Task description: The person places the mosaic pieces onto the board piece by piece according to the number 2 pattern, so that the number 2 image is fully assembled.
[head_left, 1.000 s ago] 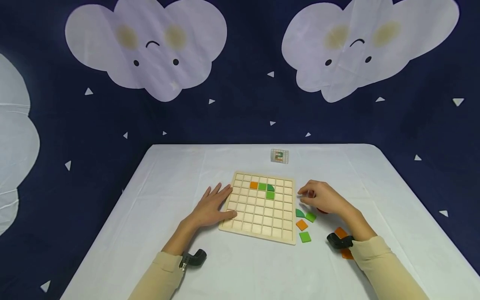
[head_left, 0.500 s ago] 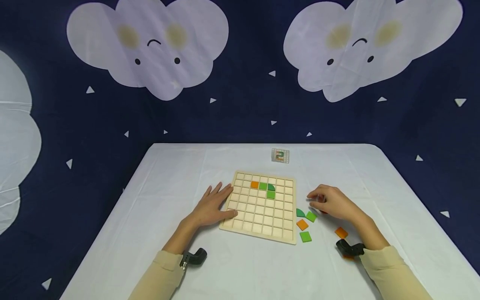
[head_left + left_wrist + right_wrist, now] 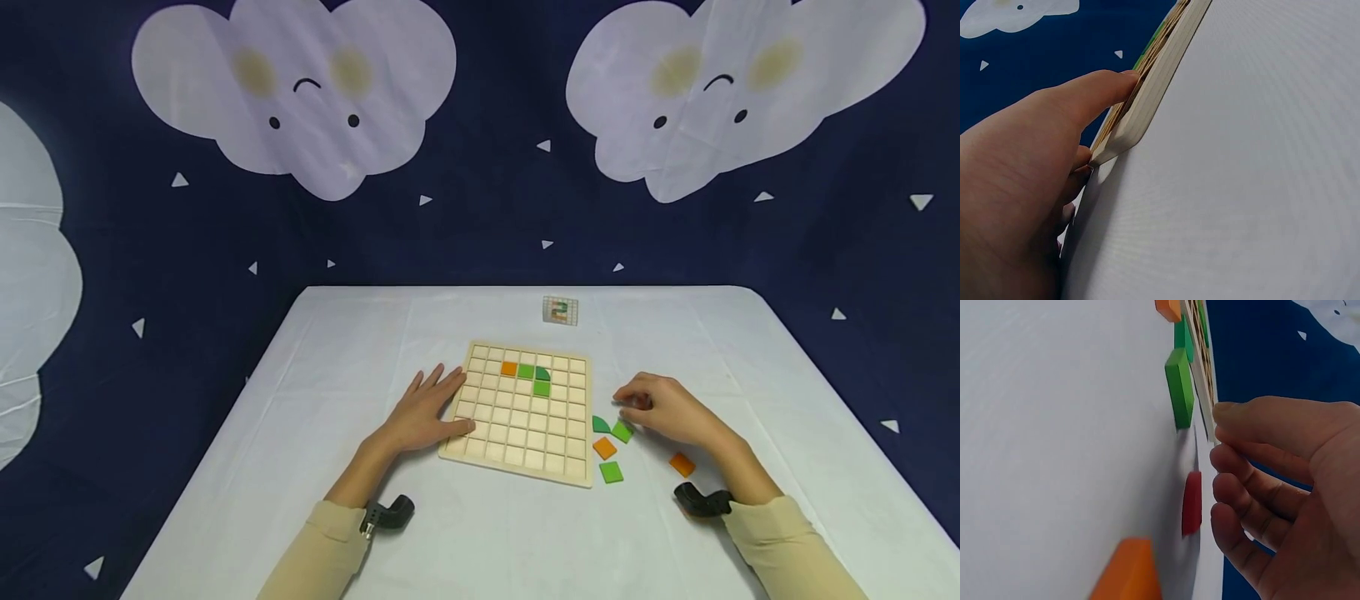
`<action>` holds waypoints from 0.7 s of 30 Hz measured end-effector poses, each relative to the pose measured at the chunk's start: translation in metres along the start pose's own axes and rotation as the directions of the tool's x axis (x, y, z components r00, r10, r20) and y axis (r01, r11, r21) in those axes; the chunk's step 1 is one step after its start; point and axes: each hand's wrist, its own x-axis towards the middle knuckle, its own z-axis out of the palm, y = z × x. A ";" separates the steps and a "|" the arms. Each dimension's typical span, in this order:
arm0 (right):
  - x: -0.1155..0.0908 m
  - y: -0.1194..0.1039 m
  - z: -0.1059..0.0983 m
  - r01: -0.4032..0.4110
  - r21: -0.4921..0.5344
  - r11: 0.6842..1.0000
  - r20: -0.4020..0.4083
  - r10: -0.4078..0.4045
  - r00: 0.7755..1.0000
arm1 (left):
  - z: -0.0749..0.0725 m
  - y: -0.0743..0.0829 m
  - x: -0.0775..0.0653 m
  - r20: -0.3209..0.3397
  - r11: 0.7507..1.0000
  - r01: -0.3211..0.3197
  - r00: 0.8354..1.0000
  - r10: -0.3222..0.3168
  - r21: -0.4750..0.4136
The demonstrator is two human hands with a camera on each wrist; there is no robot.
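Note:
My left hand (image 3: 426,418) rests on the left side of a wooden grid board (image 3: 517,475), fingers spread along the edge and thumb over the rim (image 3: 1147,112). On the board lie an orange square tile (image 3: 509,369), a green square tile (image 3: 526,372), a dark green quarter-round tile (image 3: 543,374) and another green square below it. To the board's right, my right hand (image 3: 663,408) hovers low, fingers loosely bent, with no tile visible in it. Under it in the right wrist view lies a red piece (image 3: 1192,503), apart from the fingertips and hidden in the head view.
Right of the board lie a dark green quarter-round tile (image 3: 601,424), green squares (image 3: 622,431) (image 3: 611,472) and an orange square (image 3: 604,448). Another orange tile (image 3: 682,464) lies near the right wrist. A small patterned card (image 3: 560,311) stands behind the board on the white table (image 3: 360,333).
My right hand has drawn back to the right and slightly nearer, away from the board's edge, then almost stopped. The left hand and the tiles on the board stay as they were.

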 end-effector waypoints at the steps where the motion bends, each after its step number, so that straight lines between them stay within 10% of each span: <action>1: 0.001 -0.001 0.001 0.008 -0.003 1.000 0.001 -0.008 1.000 | 0.000 0.000 0.000 0.003 1.000 0.001 1.000 -0.001 0.001; 21: 0.007 -0.015 0.013 -0.002 -0.033 0.999 0.079 0.005 0.997 | 0.001 -0.002 0.002 -0.006 1.000 0.002 1.000 -0.002 0.008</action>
